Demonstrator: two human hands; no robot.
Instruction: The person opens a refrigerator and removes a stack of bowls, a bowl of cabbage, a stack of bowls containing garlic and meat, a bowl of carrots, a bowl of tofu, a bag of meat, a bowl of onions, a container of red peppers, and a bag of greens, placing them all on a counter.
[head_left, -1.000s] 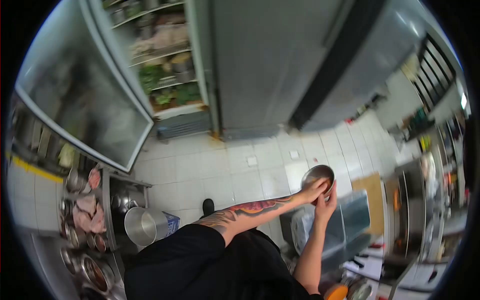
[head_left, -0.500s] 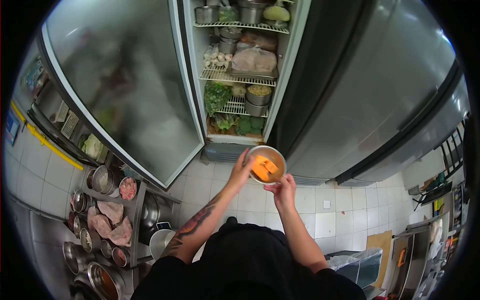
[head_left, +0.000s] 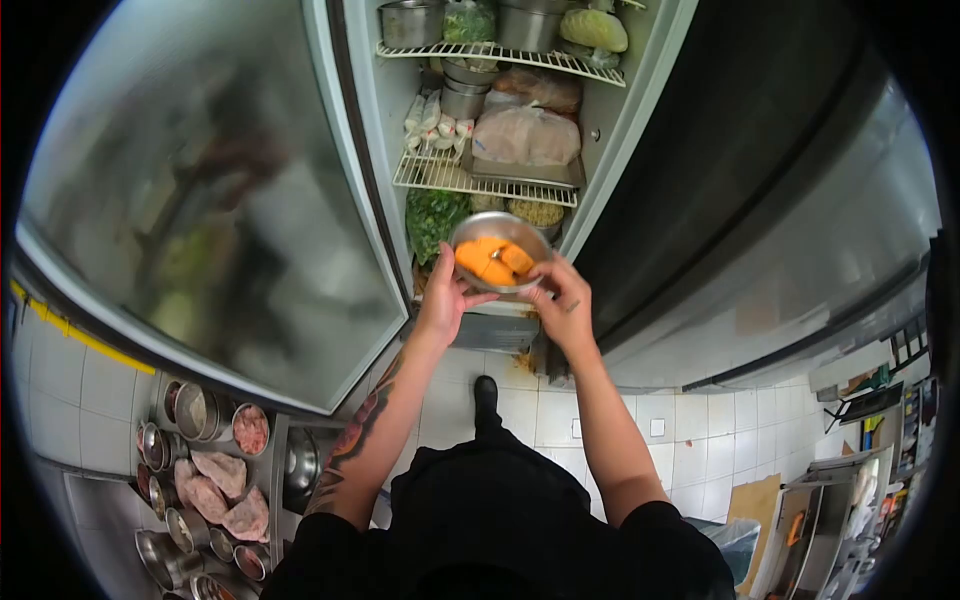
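A round metal bowl point(head_left: 535, 238) with chunks of orange food, which look like pumpkin pieces point(head_left: 487, 262), is held before the open refrigerator point(head_left: 640, 90). My left hand point(head_left: 443, 303) supports it from the left, thumb up along the side and fingers underneath. My right hand point(head_left: 566, 305) grips the right rim, its thumb and fingers closed on the edge. The bowl hides part of the lower shelves, where leafy greens point(head_left: 433, 215) and a container of pale, bean-like food point(head_left: 537, 212) show behind it.
The refrigerator's glass door point(head_left: 200, 200) stands swung open on the left. A wire shelf point(head_left: 480, 180) carries bagged meat point(head_left: 527, 137). At lower left, a steel counter holds raw meat pieces point(head_left: 222, 495) and several metal pots point(head_left: 200, 410). A steel cabinet point(head_left: 760, 230) stands right.
Both hands and the bowl have moved forward and up, closer to the shelves. The refrigerator now appears nearer, and a black shoe shows stepped forward on the floor.
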